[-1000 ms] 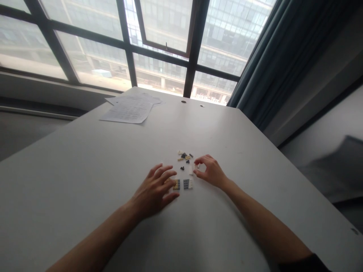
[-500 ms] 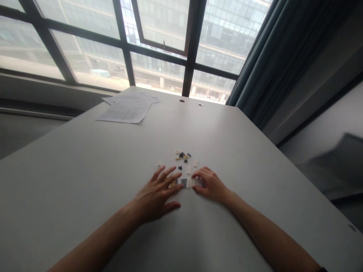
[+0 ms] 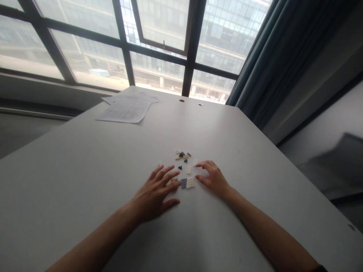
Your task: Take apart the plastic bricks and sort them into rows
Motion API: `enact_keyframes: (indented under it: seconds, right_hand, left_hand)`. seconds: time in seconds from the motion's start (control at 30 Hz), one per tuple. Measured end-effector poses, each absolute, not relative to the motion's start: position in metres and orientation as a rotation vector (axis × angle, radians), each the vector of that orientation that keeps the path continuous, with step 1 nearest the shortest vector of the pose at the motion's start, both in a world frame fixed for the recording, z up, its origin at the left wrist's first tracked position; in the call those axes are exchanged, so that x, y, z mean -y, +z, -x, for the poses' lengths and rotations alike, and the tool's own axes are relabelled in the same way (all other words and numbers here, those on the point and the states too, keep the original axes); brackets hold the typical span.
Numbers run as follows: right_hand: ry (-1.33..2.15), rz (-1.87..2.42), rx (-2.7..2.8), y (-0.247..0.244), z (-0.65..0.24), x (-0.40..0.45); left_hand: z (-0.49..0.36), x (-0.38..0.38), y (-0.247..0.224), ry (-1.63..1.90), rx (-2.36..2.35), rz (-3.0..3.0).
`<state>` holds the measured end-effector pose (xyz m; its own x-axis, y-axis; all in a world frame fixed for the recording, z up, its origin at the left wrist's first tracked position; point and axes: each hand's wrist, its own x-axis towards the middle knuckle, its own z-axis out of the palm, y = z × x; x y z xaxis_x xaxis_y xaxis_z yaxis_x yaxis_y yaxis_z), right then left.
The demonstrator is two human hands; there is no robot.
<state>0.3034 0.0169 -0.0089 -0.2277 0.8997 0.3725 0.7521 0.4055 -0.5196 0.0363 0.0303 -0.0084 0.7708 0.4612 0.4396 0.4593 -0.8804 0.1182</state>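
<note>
My left hand lies spread over the table, its fingers partly covering some small yellow and grey pieces. Beside its fingertips sit a grey studded plate and a white studded plate, side by side. My right hand is open, thumb and index finger apart, with its fingertips by a white tile that they partly hide. Another white tile lies between the hands. Beyond are black pieces and a small heap of black, yellow and white pieces.
The white table reaches to the window. Printed papers lie at its far left. Two dark-rimmed holes are near the far edge. A dark blue curtain hangs at the right.
My right hand has moved away from the white studded plate, a little right and forward to the white tile, its fingers wider apart. My left hand has shifted slightly left.
</note>
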Motion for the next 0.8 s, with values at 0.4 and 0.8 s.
enact_keyframes:
  seconds: [0.4,0.8]
  right_hand:
    - [0.16,1.61,1.986,-0.02,-0.301,-0.046]
    - [0.047,1.574,2.048,-0.023,-0.298,-0.045]
  left_hand:
    - [-0.089,-0.073,0.011,0.656,-1.087,-2.876]
    - [-0.105,-0.085,0.005,0.471,-1.055,-2.857]
